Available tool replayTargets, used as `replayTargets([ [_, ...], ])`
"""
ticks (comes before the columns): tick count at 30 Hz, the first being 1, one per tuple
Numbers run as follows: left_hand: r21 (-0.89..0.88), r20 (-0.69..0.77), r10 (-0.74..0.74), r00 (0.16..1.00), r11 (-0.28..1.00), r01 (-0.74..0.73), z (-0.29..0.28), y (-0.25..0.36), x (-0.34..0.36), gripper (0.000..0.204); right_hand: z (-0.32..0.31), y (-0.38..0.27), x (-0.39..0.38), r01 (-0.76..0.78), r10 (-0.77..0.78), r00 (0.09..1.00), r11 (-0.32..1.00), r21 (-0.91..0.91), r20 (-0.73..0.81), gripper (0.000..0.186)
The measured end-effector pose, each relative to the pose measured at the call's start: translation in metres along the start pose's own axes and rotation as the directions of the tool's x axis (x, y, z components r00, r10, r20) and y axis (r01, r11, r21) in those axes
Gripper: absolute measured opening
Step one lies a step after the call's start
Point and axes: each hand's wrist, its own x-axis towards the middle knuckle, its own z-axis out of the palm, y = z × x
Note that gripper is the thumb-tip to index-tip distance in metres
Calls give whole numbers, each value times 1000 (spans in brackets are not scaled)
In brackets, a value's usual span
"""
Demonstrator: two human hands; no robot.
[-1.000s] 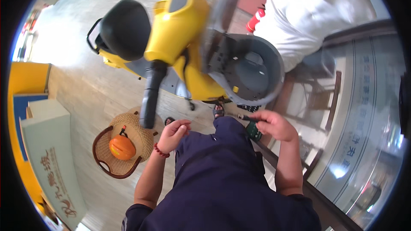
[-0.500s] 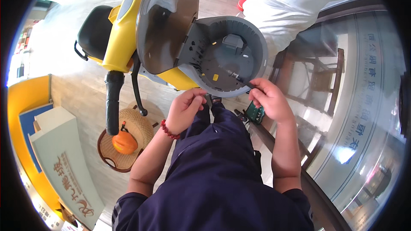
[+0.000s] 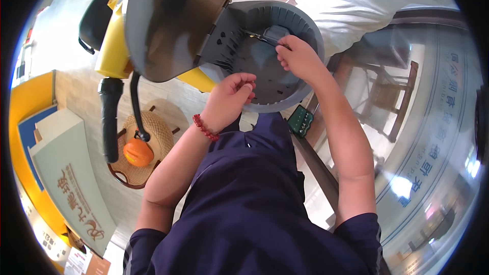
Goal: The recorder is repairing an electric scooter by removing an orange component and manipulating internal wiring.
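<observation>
My right hand (image 3: 301, 60) is closed around a slim dark tool with a metal end (image 3: 261, 37), whose exact kind I cannot make out. It reaches over a round grey basket (image 3: 317, 33), and the tool tip points to the hinge side. At the near rim hovers my left hand (image 3: 228, 101), its fingers curled together; whatever they may hold is too small to name. A smoky see-through lid (image 3: 153, 35) stands raised on the basket's left. Inside, small dark bits lie on the basket floor, beside a raised grey block (image 3: 276, 31).
The basket joins a yellow scooter (image 3: 111, 53) with a black grip (image 3: 109, 122) and brake lever (image 3: 136, 104). A wicker chair (image 3: 157, 132) bears an orange item (image 3: 138, 153). Close by are a green tool case (image 3: 300, 120), white cloth (image 3: 351, 5) and a glass-topped table (image 3: 433, 122).
My right hand has moved forward with the tool, from the near right rim to the basket's far side. My left hand has shifted forward over the near rim. The view has shifted slightly.
</observation>
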Motion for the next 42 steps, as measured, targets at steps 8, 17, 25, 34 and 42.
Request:
replayTargets([
  [8,-265,-142,-127,982,960,86,30,-6,47,41,0,20,50,129,-94,978,973,-190,184,24],
  [17,552,-86,96,992,833,-33,59,-6,38,28,-4,19,58,135,-124,973,990,-42,194,28],
  [25,789,17,194,981,599,-132,81,-11,33,23,-3,21,59,135,-61,937,971,-195,345,29],
  [34,638,-131,108,986,770,1,72,-9,52,25,5,37,83,182,-18,913,912,-367,407,28],
  [42,697,-109,18,994,714,63,83,-8,58,29,16,36,87,397,19,850,633,-664,526,29],
])
